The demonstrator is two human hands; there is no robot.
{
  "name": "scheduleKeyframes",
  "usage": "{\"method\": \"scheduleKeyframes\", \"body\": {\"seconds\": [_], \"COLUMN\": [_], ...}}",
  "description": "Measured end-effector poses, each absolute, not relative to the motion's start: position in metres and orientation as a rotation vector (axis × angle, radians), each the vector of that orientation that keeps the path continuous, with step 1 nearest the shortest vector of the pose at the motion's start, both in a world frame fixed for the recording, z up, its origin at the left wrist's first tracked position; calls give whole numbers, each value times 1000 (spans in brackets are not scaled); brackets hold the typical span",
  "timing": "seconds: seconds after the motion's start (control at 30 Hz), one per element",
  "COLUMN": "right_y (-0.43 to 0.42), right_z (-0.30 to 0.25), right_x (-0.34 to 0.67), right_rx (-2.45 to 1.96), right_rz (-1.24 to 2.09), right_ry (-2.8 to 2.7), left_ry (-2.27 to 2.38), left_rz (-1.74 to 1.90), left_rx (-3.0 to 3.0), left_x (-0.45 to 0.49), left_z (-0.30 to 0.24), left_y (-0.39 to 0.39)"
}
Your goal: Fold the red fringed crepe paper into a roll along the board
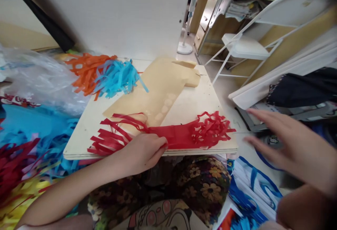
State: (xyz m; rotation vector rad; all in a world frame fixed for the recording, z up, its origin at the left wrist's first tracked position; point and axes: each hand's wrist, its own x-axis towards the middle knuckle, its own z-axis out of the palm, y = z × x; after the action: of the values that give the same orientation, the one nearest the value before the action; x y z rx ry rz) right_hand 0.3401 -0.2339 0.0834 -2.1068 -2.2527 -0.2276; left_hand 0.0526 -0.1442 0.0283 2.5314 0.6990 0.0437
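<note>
A strip of red tissue paper [179, 136], cut into fringe at both ends, lies along the front edge of the small wooden table. My left hand [147, 149] is closed with its fingers pinching the near edge of the strip's uncut middle. Raised off to the right of the table, my right hand [289, 146] has its fingers apart and nothing in them, slightly blurred. Behind the strip lies a sheet of tan paper [150, 86], its lower end under the red fringe. Blue fringed paper [118, 77] and orange fringed paper [88, 70] rest at the table's back left.
Clear plastic wrapping [47, 79] and piles of blue fringe [55, 146], red fringe [18, 160] and yellow fringe [23, 198] crowd the left side. A white folding chair [244, 47] stands at the back right. A blue and white bag [252, 184] sits at lower right.
</note>
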Motion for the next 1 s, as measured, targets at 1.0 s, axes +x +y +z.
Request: {"method": "scheduleKeyframes", "body": {"seconds": [1.0], "right_y": [-138], "right_z": [37], "right_x": [273], "right_rx": [-1750], "right_rz": [1469], "right_ry": [-2512], "left_ry": [953], "left_rz": [-156], "left_rx": [2211], "left_x": [67], "left_z": [25], "left_y": [-112]}}
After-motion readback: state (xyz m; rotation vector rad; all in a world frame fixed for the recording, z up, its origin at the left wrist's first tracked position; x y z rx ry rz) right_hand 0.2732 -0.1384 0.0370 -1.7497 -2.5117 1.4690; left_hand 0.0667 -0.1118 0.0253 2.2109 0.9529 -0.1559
